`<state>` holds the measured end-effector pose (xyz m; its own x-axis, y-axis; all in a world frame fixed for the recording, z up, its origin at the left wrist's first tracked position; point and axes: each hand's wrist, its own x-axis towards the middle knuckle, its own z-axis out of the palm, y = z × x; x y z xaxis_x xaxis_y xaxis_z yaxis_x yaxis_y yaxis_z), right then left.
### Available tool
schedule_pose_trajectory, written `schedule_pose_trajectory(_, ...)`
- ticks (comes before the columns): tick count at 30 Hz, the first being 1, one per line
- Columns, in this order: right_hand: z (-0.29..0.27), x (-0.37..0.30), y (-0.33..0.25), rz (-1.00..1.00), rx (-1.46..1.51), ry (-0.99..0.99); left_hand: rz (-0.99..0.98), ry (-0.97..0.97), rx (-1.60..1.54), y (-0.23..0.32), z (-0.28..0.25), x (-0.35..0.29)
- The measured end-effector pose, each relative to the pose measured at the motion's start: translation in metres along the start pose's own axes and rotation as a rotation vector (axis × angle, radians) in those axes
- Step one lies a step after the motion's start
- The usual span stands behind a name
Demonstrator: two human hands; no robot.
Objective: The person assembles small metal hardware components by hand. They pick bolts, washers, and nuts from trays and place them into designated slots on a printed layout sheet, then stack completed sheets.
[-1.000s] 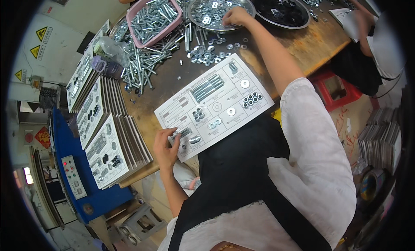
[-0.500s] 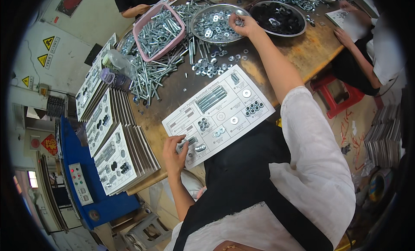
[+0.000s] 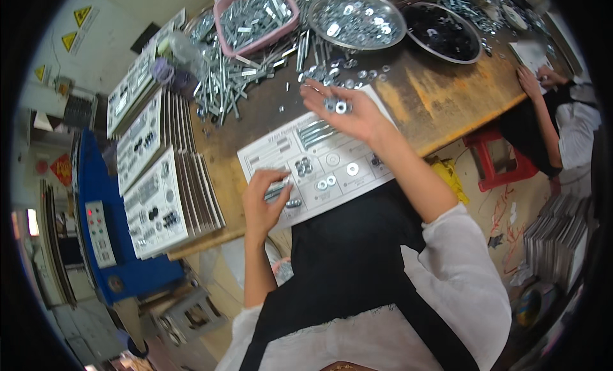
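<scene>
My right hand (image 3: 351, 115) is turned palm up above the white printed card (image 3: 257, 155), with a few metal washers (image 3: 338, 106) resting in it near the fingers. At the card's lower left corner is my left hand (image 3: 258, 202), its thumb and forefinger apart around short metal pieces (image 3: 274, 192) that it partly hides. Long bolts (image 3: 317, 133) lie in the card's upper part, partly behind my right hand. Nuts (image 3: 303, 165), a pair of flat washers (image 3: 326, 182) and a single washer (image 3: 352, 169) sit in other printed sections.
Behind the card are loose bolts (image 3: 227, 90), a pink basket of bolts (image 3: 295, 16), a steel bowl of washers (image 3: 357, 23) and a bowl of black parts (image 3: 440, 36). Filled cards (image 3: 156, 198) stand stacked at left. A co-worker (image 3: 546, 115) sits at right by a red stool (image 3: 501, 160).
My right hand has come back from the washer bowl to above the card, now palm up with washers in it. My left hand stays at the card's lower left. The view has shifted.
</scene>
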<state>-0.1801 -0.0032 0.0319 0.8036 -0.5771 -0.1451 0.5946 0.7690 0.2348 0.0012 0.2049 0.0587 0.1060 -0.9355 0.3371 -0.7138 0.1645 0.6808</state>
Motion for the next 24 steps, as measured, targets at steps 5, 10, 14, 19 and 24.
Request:
schedule_pose_trajectory(5,-0.021,-0.042,0.070,0.147,-0.077,0.016,0.068,0.045,-0.078,0.021,0.011,0.040)
schedule_pose_trajectory(10,-0.024,-0.049,0.085,0.062,-0.170,0.073,0.073,0.010,-0.029,0.014,0.025,0.045)
schedule_pose_trajectory(14,-0.024,-0.048,0.090,0.047,-0.174,0.057,0.045,0.035,0.047,0.017,0.022,0.034)
schedule_pose_trajectory(19,-0.030,-0.045,0.106,0.009,-0.270,0.017,0.071,0.009,0.234,0.021,0.015,0.028)
schedule_pose_trajectory(24,-0.037,-0.048,0.110,0.012,-0.301,0.054,0.168,-0.023,0.335,0.025,0.011,0.028)
